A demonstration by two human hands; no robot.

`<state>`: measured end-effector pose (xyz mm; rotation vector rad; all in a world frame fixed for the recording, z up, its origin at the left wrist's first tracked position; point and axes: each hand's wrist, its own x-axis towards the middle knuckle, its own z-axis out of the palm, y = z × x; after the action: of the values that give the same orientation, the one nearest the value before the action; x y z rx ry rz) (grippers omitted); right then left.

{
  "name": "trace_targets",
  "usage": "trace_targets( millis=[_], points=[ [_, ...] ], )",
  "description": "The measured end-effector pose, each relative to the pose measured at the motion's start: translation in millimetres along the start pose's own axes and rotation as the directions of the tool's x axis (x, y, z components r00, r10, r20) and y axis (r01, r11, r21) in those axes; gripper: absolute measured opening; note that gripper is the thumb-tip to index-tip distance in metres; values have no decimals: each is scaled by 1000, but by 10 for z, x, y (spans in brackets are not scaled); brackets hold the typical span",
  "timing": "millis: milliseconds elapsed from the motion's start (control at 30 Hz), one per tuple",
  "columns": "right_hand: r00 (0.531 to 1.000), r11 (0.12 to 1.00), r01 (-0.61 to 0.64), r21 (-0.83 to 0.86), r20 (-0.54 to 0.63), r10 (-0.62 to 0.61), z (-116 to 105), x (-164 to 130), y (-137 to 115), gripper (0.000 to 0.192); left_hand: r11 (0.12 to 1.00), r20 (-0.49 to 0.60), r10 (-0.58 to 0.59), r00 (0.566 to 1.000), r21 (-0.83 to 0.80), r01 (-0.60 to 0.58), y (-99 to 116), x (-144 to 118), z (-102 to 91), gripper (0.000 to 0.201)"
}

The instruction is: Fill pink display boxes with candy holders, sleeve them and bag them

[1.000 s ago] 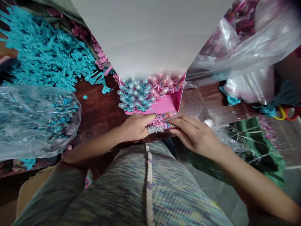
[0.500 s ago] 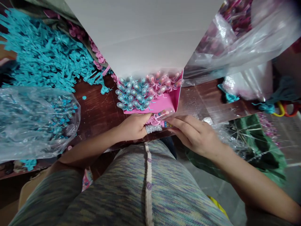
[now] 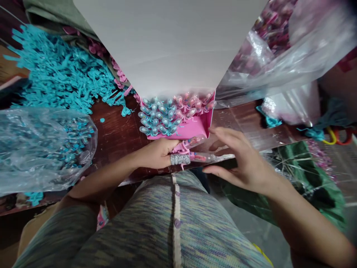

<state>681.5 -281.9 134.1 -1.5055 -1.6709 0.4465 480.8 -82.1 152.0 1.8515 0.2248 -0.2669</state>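
My left hand [image 3: 156, 153] is closed on two pink plastic pieces [image 3: 195, 140] with clear rounded capsule ends, which point right; their exact kind is unclear. A grey speckled wrap [image 3: 180, 159] covers one finger. To the right, my right hand [image 3: 244, 160] has its thumb and fingers spread, near the capsule ends but holding nothing. Just beyond both hands is a pink box [image 3: 195, 128] with a tall white raised panel [image 3: 167, 44]. In it, blue capsule-tipped pieces [image 3: 158, 117] stand in rows at the left and pink ones [image 3: 192, 100] at the back right.
A heap of turquoise plastic parts [image 3: 61, 70] lies at the left, behind a clear bag [image 3: 41, 149] of blue pieces. At the right are a clear bag [image 3: 279, 74] of pink pieces, scissors [image 3: 338, 136] and a green sack [image 3: 312, 178]. The brown table [image 3: 111, 130] has scratches.
My right hand has opened and drawn back to the right from the lower pink piece, whose clear end now shows. My left hand keeps its hold.
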Motion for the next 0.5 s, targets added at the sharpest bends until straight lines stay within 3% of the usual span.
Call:
trace_targets(
  millis=[67, 133, 167, 200, 267, 300, 333, 367, 433, 500],
  points=[
    [995, 994, 91, -59, 48, -88, -65, 19, -4, 75, 967, 217, -49, 975, -236, 101, 36, 46, 51, 18],
    [971, 982, 187, -30, 159, -180, -139, 54, -9, 53, 946, 432, -55, 900, -266, 185, 75, 88, 81, 24],
    [957, 978, 208, 14, 203, -206, -188, 73, -3, 45, 961, 464, -61, 884, -213, 178, 99, 109, 71, 23],
    [953, 977, 203, 58, 219, -211, -248, 91, 16, 41, 985, 422, -70, 904, -116, 131, 125, 133, 38, 19],
    [984, 993, 115, 36, 136, -119, -389, 135, 97, 35, 979, 113, -22, 993, 202, -1, 171, 210, -94, 15],
    [998, 998, 34, -50, 59, -31, -455, 167, 157, 33, 923, -84, 59, 995, 384, -22, 182, 270, -184, 19],
    [998, 984, -60, -168, -21, 57, -504, 209, 225, 31, 843, -223, 157, 962, 537, -13, 180, 345, -278, 23],
    [988, 944, -151, -293, -87, 131, -529, 265, 295, 31, 760, -282, 243, 928, 650, -1, 164, 432, -367, 22],
    [964, 834, -265, -483, -123, 235, -486, 405, 419, 35, 626, -226, 319, 920, 779, -26, 93, 613, -500, 20],
    [953, 779, -280, -562, -64, 296, -346, 552, 498, 39, 551, -118, 313, 942, 831, -79, -9, 750, -557, 24]
  ],
)
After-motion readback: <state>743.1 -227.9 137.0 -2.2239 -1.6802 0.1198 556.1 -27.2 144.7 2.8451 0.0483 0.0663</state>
